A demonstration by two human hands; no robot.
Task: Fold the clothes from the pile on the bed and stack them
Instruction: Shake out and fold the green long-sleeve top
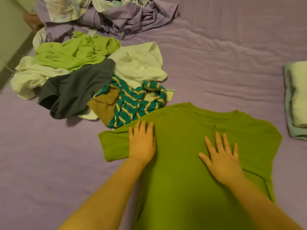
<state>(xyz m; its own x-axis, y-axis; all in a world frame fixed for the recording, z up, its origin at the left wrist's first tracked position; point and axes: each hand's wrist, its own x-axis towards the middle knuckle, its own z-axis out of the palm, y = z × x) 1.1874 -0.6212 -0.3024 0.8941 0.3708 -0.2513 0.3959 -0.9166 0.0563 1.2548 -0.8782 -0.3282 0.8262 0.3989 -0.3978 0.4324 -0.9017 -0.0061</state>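
The green shirt [187,155] lies spread flat on the bed [224,67] at lower centre, with the left hand [142,143] and right hand [222,161] pressing on it, fingers straight, the right's spread apart. To smooth well, sweep both palms outward toward the sleeves before folding. The pile [79,77] waits at upper left, the stack [297,100] at the right edge

T-shirt [182,163] flat on bed [232,55], pile [86,77] behind-left, stack [297,100] right

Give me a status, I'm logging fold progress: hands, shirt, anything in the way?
Left hand and right hand open, flat on green T-shirt. Shirt spread, unfolded. Striped garment touches its collar edge; folded stack apart at right.
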